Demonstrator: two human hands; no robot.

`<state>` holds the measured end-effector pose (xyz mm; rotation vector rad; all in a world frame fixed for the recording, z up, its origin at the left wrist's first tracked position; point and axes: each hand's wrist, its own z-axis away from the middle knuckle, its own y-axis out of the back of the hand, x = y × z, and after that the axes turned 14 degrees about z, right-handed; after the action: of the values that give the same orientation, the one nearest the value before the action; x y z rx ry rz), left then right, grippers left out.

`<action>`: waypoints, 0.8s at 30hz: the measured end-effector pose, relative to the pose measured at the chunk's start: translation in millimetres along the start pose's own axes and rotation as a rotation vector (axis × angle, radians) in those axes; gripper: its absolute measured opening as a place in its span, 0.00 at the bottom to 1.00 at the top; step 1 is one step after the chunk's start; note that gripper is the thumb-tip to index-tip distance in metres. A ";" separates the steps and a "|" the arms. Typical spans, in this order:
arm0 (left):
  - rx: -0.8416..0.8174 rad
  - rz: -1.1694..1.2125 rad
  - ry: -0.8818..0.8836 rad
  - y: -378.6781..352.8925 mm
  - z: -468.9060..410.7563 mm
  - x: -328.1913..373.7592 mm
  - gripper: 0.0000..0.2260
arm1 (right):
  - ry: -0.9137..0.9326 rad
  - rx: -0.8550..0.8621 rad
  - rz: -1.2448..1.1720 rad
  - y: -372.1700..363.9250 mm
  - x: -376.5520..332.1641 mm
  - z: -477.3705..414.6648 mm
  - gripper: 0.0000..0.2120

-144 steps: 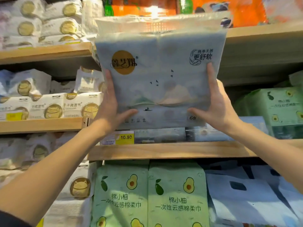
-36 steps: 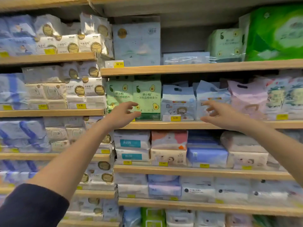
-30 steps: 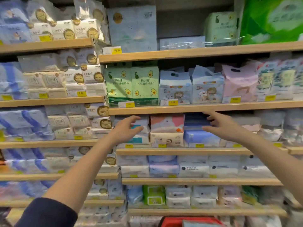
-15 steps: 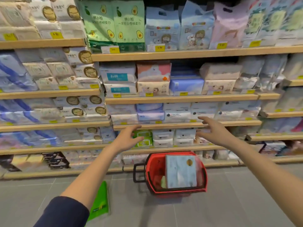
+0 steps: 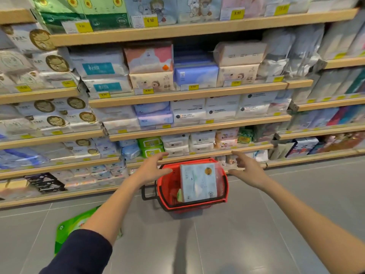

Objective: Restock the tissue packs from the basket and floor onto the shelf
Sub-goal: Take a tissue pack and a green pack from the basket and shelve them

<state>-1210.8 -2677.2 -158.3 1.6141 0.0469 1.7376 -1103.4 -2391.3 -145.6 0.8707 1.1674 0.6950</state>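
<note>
The left hand [image 5: 153, 169] and right hand [image 5: 248, 172] are hovering empty at centre frame, flanking the red basket [image 5: 168, 187].

Both hands are reaching forward with fingers spread and relaxed, gripping nothing. The basket is sitting on the grey floor [image 5: 256, 234] just in front of the shelf [image 5: 197, 127]. A pale tissue pack [image 5: 198, 182] is standing on end inside it, its long axis running up the frame, its printed face turning toward the camera and its gold logo sitting at its upper right. A green pack [image 5: 67, 228] is lying on the floor at lower left.
</note>
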 end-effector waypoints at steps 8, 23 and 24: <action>-0.032 -0.012 0.033 -39.9 -50.1 3.2 0.31 | -0.106 -0.100 -0.168 -19.3 51.7 -16.0 0.30; -0.365 -0.091 0.071 -62.7 -263.7 -82.0 0.30 | -0.423 -0.256 -0.434 -161.6 70.6 -132.4 0.32; -0.403 -0.095 0.087 -64.0 -280.3 -91.8 0.30 | -0.470 -0.255 -0.443 -171.8 70.5 -142.5 0.33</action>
<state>-1430.7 -2554.5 -324.6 1.2235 -0.1722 1.6197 -1218.6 -2388.2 -349.4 0.4957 0.7849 0.2449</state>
